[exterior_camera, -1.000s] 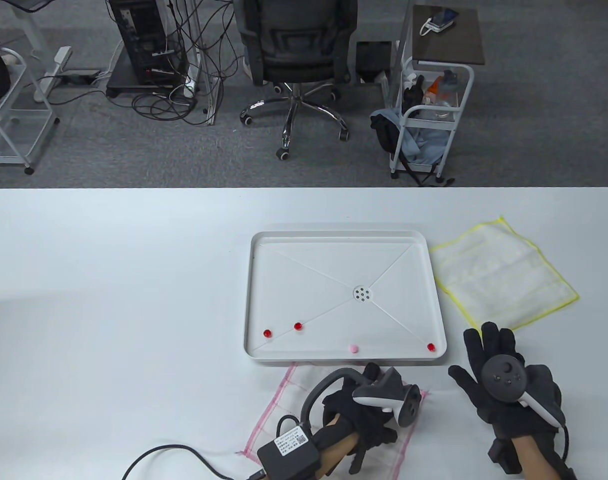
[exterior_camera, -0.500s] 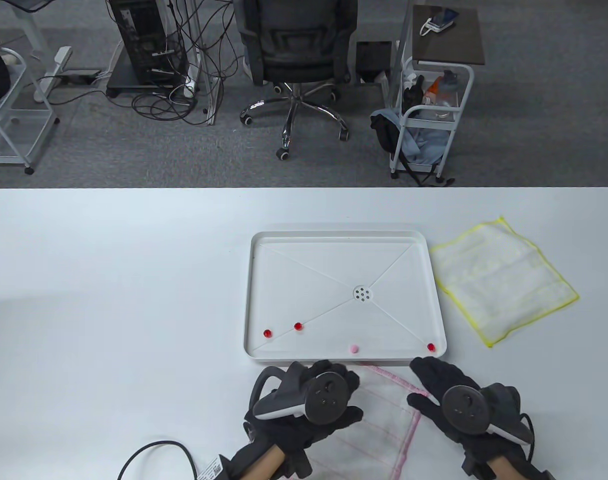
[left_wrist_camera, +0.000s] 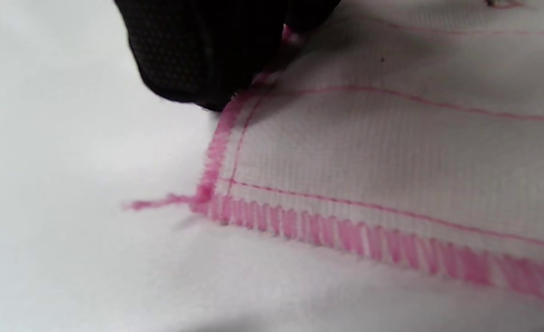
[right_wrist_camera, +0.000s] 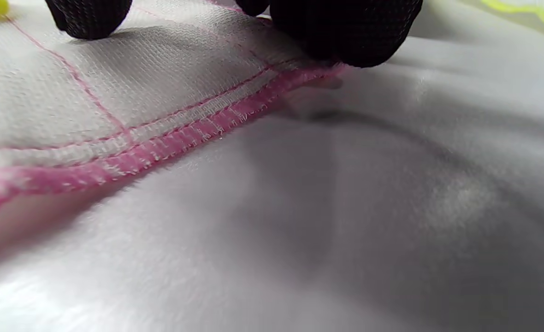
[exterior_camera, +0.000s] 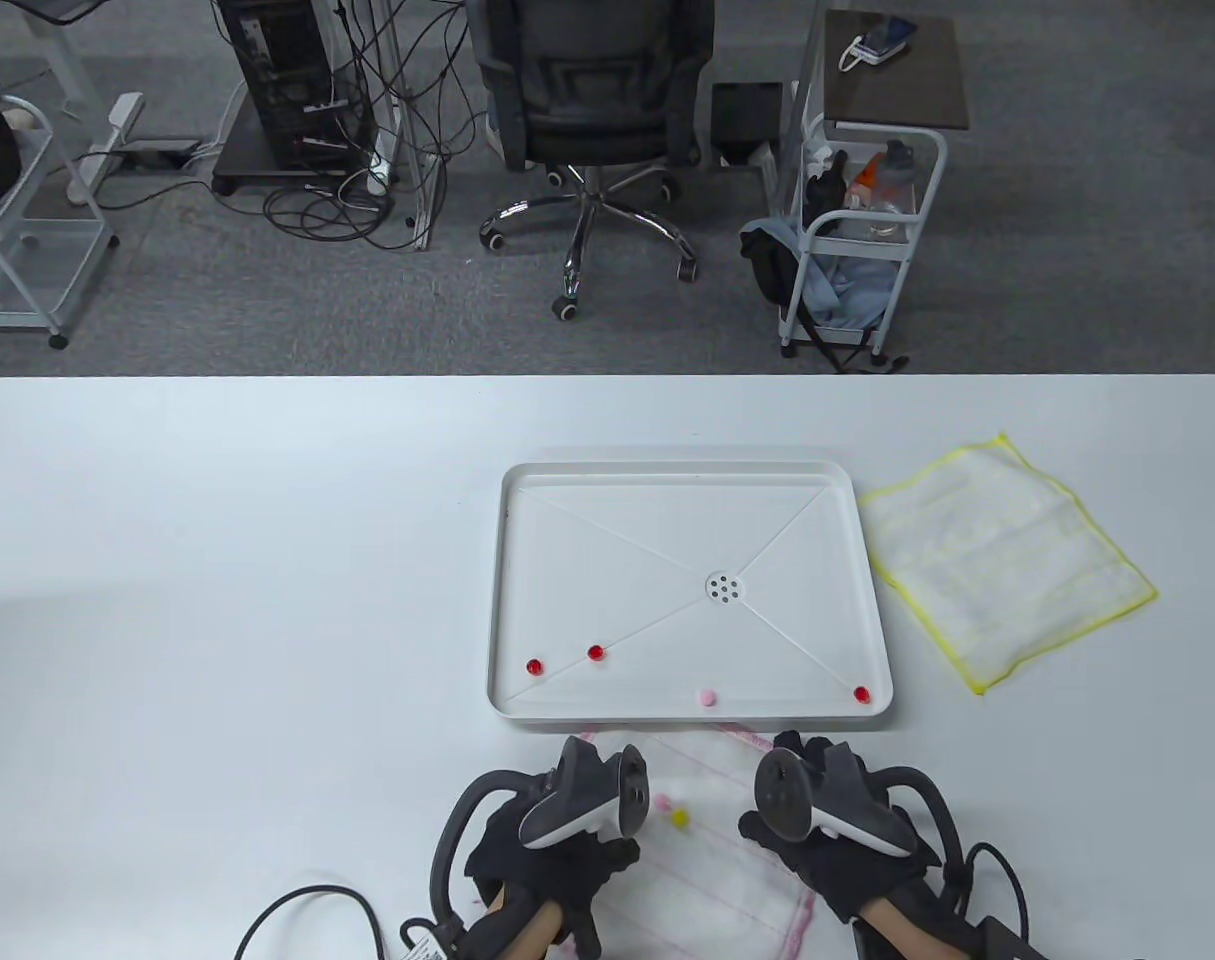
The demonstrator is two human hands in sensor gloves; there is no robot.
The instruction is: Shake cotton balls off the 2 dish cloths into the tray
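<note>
Taking hold of the pink-edged cloth (exterior_camera: 712, 850), by the look of it, as the second half of the job. Judged so because the yellow-edged cloth (exterior_camera: 1007, 560) lies flat and bare, just right of the tray (exterior_camera: 497, 600), while four small balls already sit along the tray's near side: three red ones (exterior_camera: 595, 652) and a pink one (exterior_camera: 706, 696).

Lying just in front of the tray's near rim, touching or all but touching it, with a pink ball (exterior_camera: 660, 802) and a yellow ball (exterior_camera: 679, 817) on top, between the two hands.

Left hand (exterior_camera: 552, 850) down on the cloth's left border; fingertips (left_wrist_camera: 198, 69) bunched on the pink hem in the left wrist view, apparently pinching it, though the pinch itself is hidden under the glove. Right hand (exterior_camera: 832, 850) at the right border, fingertips (right_wrist_camera: 345, 37) pressed down on the hem in the right wrist view; whether closed round the fabric or only resting cannot be told.

Calling next, probably, for a firm pinch on both sides, an even lift so the cloth sags and cradles the balls, a short carry over the rim, then a tilt and shake. Rolling off onto the table the likely mishap if one side rises first.
</note>
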